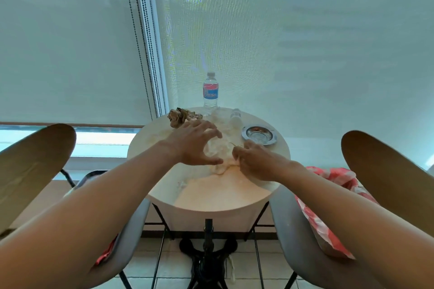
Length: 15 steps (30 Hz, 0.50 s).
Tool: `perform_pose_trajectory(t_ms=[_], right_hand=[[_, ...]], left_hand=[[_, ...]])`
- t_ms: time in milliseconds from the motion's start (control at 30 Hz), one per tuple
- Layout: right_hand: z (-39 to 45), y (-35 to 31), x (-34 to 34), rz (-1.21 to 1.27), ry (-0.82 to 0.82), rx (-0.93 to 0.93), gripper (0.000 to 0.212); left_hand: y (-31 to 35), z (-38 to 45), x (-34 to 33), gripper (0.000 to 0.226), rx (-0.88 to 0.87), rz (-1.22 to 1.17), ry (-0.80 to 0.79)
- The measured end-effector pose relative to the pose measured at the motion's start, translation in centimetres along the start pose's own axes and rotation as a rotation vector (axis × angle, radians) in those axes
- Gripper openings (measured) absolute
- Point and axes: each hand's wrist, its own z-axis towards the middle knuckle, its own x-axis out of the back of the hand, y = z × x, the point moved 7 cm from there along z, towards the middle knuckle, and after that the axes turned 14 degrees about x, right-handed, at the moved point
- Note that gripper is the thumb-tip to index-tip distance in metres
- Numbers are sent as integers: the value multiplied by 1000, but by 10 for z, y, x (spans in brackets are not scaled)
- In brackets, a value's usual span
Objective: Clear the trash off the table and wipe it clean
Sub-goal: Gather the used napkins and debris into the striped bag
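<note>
small round pale table (206, 192) seen from above, set against a window covered by a sheer roller blind (305, 54). both bare arms reaching in from the near edge. left hand (196, 142) hovering over the middle of the table, fingers spread wide and curved, holding nothing, just above a crumpled white tissue pile (219, 150). right hand (252, 158) just right of the same pile, fingers curled inward at its edge, apparently pinching the tissue, though the contact itself partly hidden. tissue pile lying mid-table, between the two hands. crumpled brown paper (179, 116) at the far left of the tabletop, beyond the left hand. upright water bottle (210, 90) with a red and blue label at the far edge. small white bottle (235, 117) lying on its side just right of it. round metal ashtray (259, 135) at the far right, near the right hand. grey chair (293, 230) on each side of the table, red and white plastic bag (328, 195) on the right seat. tiled floor below.
</note>
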Motion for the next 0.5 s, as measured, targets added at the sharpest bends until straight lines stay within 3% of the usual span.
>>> perform_pose_trajectory(t_ms=[400, 500], right_hand=[[-5, 27, 43, 152, 298, -22, 7], [-7, 30, 49, 121, 317, -29, 25]], left_hand=[[23, 13, 0, 105, -15, 50, -40], [25, 16, -1, 108, -41, 80, -53]])
